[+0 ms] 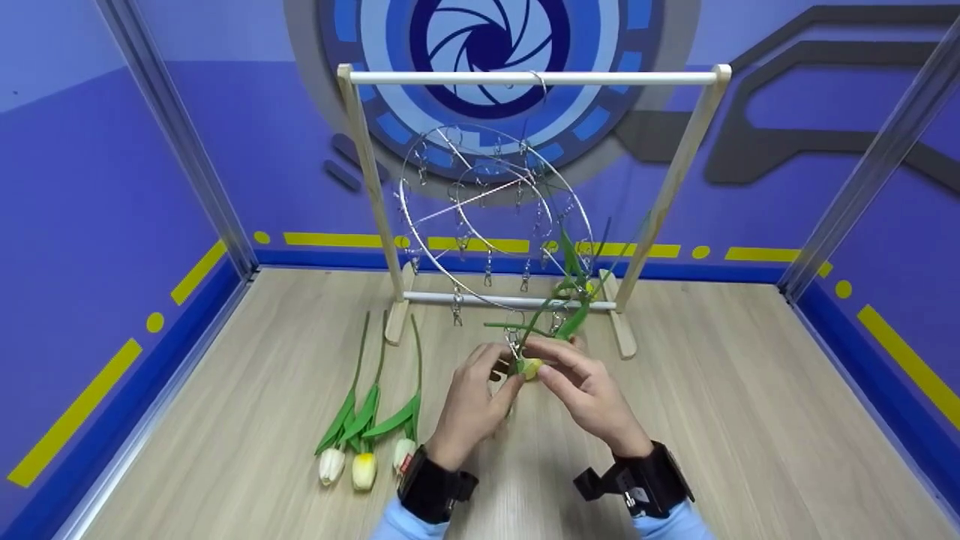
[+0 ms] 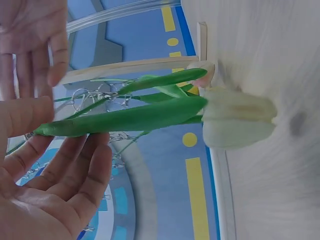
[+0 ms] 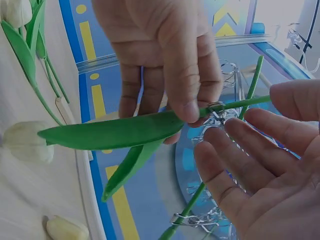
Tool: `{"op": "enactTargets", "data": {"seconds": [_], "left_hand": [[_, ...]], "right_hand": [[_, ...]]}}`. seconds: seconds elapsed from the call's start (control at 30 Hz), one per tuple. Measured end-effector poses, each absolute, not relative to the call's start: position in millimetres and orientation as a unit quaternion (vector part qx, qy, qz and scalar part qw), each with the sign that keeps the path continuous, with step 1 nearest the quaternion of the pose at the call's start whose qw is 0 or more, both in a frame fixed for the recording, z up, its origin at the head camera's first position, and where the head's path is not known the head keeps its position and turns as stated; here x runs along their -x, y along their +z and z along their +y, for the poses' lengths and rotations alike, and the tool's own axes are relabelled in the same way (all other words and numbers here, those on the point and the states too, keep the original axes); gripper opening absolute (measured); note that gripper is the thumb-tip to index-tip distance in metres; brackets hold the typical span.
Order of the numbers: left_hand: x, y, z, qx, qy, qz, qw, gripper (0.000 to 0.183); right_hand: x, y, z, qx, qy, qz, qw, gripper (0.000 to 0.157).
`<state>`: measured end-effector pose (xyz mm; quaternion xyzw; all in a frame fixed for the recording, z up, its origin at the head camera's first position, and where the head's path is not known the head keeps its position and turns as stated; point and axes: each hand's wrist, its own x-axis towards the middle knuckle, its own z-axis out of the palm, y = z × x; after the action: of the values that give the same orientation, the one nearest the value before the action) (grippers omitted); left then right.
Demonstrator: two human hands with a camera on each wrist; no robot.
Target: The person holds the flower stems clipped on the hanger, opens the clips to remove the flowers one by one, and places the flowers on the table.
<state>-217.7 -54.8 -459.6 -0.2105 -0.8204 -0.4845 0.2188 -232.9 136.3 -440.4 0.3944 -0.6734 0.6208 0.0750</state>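
Note:
Upside down, a pale tulip (image 2: 240, 119) hangs with its bloom lowest and its green leaves (image 3: 112, 131) above. My left hand (image 1: 478, 394) pinches it where leaf and stem meet, thumb in front and fingertips behind. Right above that pinch, a metal clip (image 3: 216, 107) of the round hanger sits at the stem. My right hand (image 1: 592, 386) is on the other side, fingers spread and loosely bent around the clip. Its thumb (image 3: 295, 100) lies at the upper stem. From the head view, the bloom shows yellow between both hands.
A round wire hanger (image 1: 405, 206) with many clips hangs from a wooden rack (image 1: 667, 187). More tulips with green leaves (image 1: 574, 259) hang at its right side. Three tulips (image 1: 364, 471) lie on the table at left. Blue walls (image 1: 112, 225) enclose the table.

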Motion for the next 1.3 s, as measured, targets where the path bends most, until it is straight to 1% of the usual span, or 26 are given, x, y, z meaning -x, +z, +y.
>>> {"op": "enactTargets", "data": {"seconds": [0.17, 0.27, 0.47, 0.73, 1.0, 1.3], "left_hand": [[214.9, -457.5, -53.7, 0.209, -0.482, -0.819, 0.232, 0.018], [212.4, -455.7, -53.2, 0.208, -0.482, -0.818, 0.235, 0.016], [208.5, -450.9, -53.4, 0.209, -0.479, -0.820, 0.235, 0.017], [207.0, -447.3, -55.1, 0.213, -0.479, -0.816, 0.245, 0.017], [205.0, -444.3, -56.4, 0.203, -0.483, -0.817, 0.239, 0.017], [209.3, -444.7, -60.2, 0.215, -0.498, -0.798, 0.263, 0.017]], "right_hand": [[236.5, -444.0, 134.5, -0.351, 0.594, -0.718, 0.095, 0.031], [240.0, -444.5, 132.3, -0.329, 0.581, -0.739, 0.087, 0.030], [248.4, -442.3, 126.9, -0.320, 0.578, -0.750, 0.040, 0.031], [258.9, -439.2, 121.0, -0.329, 0.580, -0.745, 0.002, 0.031], [265.6, -433.9, 117.6, -0.310, 0.675, -0.666, -0.072, 0.040], [271.8, -431.5, 119.0, -0.300, 0.740, -0.594, -0.097, 0.042]]}}
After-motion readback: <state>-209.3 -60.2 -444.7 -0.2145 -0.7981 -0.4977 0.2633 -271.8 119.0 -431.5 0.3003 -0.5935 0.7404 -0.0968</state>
